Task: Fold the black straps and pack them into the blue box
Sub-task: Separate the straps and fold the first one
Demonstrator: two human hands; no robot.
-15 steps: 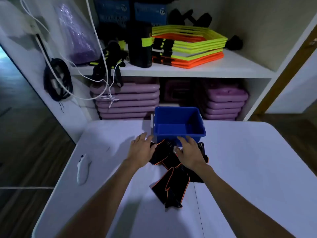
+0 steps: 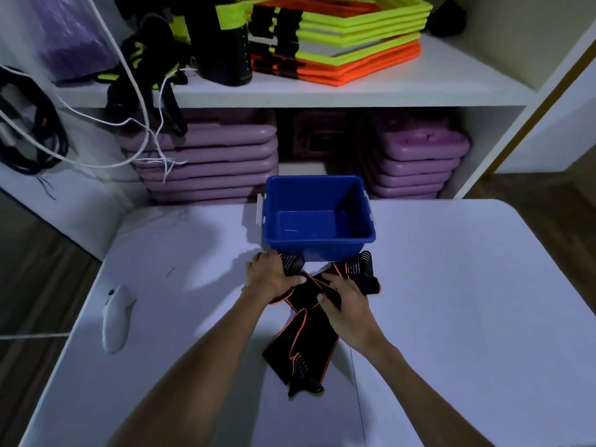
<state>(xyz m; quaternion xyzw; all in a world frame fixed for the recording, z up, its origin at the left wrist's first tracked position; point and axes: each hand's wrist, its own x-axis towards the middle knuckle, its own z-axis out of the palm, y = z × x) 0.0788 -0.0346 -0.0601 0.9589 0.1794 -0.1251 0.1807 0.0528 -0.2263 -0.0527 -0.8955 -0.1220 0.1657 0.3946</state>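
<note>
A pile of black straps (image 2: pixel 301 346) with orange edging lies on the white table (image 2: pixel 467 301), just in front of the blue box (image 2: pixel 317 243). The box is open-topped and looks empty inside. My left hand (image 2: pixel 272 275) grips the left end of a strap close to the box's front wall, fingers curled over it. My right hand (image 2: pixel 346 303) rests on the middle of the pile, its fingers pinching a strap. Parts of the straps are hidden under both hands.
A white computer mouse (image 2: pixel 115 319) lies at the table's left. Behind the table stands a white shelf unit (image 2: pixel 322 91) with purple stacked cases, yellow and orange hoops, a black cylinder and hanging cables. Wooden floor shows on both sides.
Both hands have closed on the straps; before, they lay flat and open over the pile. The head camera has moved closer and tilted down.
</note>
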